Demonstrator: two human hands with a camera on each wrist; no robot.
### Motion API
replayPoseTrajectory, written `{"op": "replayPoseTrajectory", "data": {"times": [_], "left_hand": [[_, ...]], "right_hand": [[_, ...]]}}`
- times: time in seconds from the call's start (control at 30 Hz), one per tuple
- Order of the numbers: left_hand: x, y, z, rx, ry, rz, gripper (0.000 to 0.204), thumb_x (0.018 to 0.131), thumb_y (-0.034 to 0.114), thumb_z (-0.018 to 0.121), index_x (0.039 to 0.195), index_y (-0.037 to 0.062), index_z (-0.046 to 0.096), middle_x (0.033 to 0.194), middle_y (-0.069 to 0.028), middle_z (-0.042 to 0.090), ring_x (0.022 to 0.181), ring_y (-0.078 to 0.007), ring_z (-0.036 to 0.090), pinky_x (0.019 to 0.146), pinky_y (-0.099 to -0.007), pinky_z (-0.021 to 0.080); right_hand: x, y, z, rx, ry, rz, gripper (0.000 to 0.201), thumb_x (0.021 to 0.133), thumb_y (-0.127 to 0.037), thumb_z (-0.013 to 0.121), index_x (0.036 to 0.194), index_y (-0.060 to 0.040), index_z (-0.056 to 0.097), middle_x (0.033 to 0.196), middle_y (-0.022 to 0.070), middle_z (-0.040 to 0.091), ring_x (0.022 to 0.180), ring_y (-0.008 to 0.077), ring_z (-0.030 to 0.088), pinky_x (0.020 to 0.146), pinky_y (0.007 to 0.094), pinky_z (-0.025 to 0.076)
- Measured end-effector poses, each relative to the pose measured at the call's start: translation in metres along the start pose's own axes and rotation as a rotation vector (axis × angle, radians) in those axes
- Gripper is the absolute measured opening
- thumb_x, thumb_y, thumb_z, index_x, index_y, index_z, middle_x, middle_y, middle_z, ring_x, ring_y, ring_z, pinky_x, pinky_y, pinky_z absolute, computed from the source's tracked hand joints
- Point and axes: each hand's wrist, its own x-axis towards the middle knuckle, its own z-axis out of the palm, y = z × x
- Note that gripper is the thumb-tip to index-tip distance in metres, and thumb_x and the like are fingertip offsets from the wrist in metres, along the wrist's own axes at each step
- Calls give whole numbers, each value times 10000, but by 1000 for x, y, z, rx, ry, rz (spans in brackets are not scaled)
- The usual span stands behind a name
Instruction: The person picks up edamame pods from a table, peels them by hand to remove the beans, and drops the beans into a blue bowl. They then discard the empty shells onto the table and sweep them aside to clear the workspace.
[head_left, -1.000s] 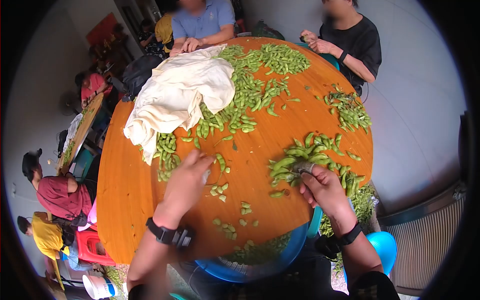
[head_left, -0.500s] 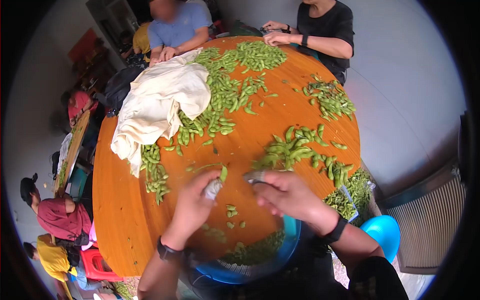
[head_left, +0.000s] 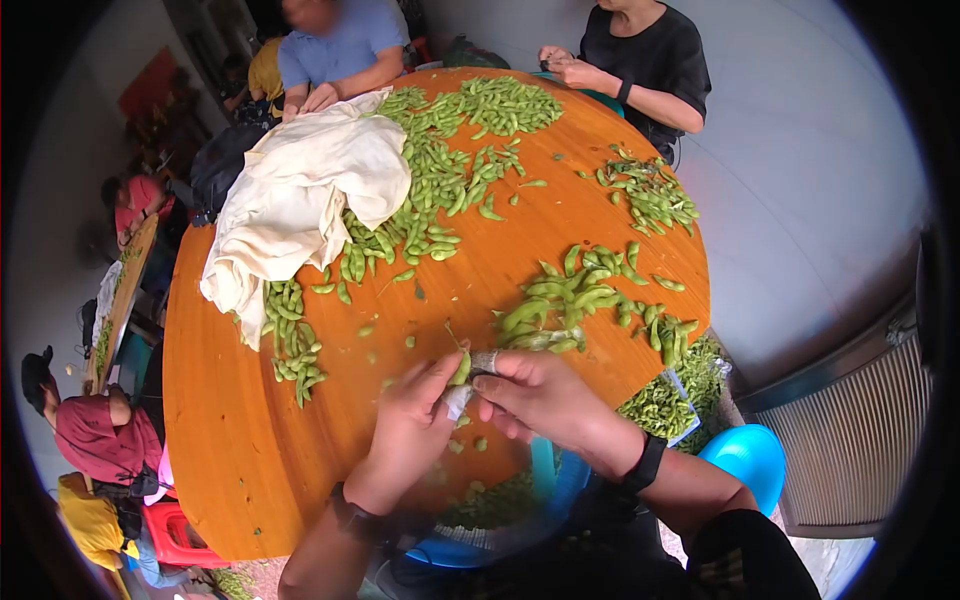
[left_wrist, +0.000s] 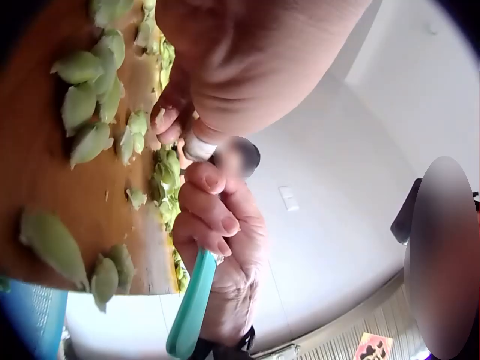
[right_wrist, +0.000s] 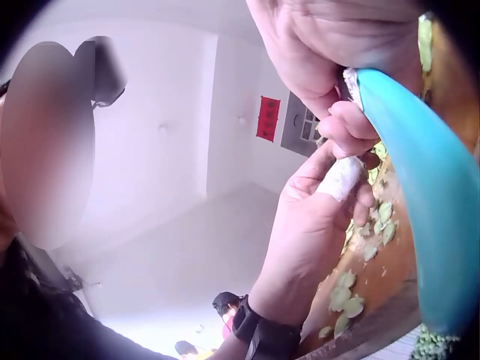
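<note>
My left hand (head_left: 412, 425) pinches a green bean pod (head_left: 460, 370) whose thin stem points up. White tape (right_wrist: 343, 180) wraps its thumb. Close against it, my right hand (head_left: 550, 395) grips a tool by its curved teal handle (right_wrist: 427, 187), which sticks out below the fingers. The tool's working end is hidden by the fingers, and a grey wrap (head_left: 484, 362) shows on a right fingertip. Below both hands, shelled beans (right_wrist: 345, 296) lie near the edge of the wooden table (head_left: 230, 450).
A heap of pods (head_left: 560, 300) lies beyond my right hand, and a larger one (head_left: 430, 180) lies by a cream cloth (head_left: 310, 180). A blue basket (head_left: 440, 550) stands below the table edge. Two people sit across the table. A blue stool (head_left: 745, 465) is at right.
My right hand has moved left from the near pod heap to meet my left hand. The left hand has picked up a pod and brought it nearer. The head view has shifted.
</note>
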Motion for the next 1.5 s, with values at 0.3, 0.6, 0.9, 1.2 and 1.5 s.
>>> {"op": "replayPoseTrajectory", "data": {"times": [0.3, 0.6, 0.9, 1.2, 1.5], "left_hand": [[-3, -11, 1, -100, 70, 45, 428, 819, -133, 580, 1206, 42, 632, 921, -77, 660, 728, -104, 624, 608, -237, 513], [-9, -15, -3, -328, -62, -195, 440, 831, -132, 564, 1233, 43, 593, 1049, -100, 672, 786, -146, 653, 687, -275, 537], [3, -15, -23, -848, -228, -486, 367, 956, 26, 487, 1322, 35, 523, 1033, -90, 663, 693, -158, 660, 574, -225, 522], [6, -12, -21, -1101, -168, -619, 317, 955, 129, 550, 1252, 31, 491, 928, -106, 658, 615, -141, 633, 432, -190, 430], [-6, -18, -4, -157, 0, -153, 140, 908, 53, 567, 1018, 47, 482, 793, -137, 611, 653, -252, 641, 524, -340, 474]], "right_hand": [[-7, -6, 8, -57, 30, 25, 183, 986, -108, 488, 850, -31, 583, 652, -16, 549, 502, 45, 496, 435, 201, 381], [1, 6, 10, 86, 66, -14, 164, 990, -130, 493, 896, -58, 606, 649, -23, 551, 474, 39, 463, 406, 197, 343], [13, 6, -4, 279, -46, 130, 147, 962, -153, 519, 988, -64, 633, 655, -16, 553, 462, 57, 448, 367, 208, 285], [15, -5, -6, 237, -43, 187, 155, 942, -126, 531, 971, -4, 622, 652, -8, 553, 455, 57, 452, 363, 208, 311], [9, 7, 13, -101, 62, -37, 133, 962, -126, 509, 934, -72, 627, 633, -39, 531, 463, 29, 467, 384, 194, 369]]}}
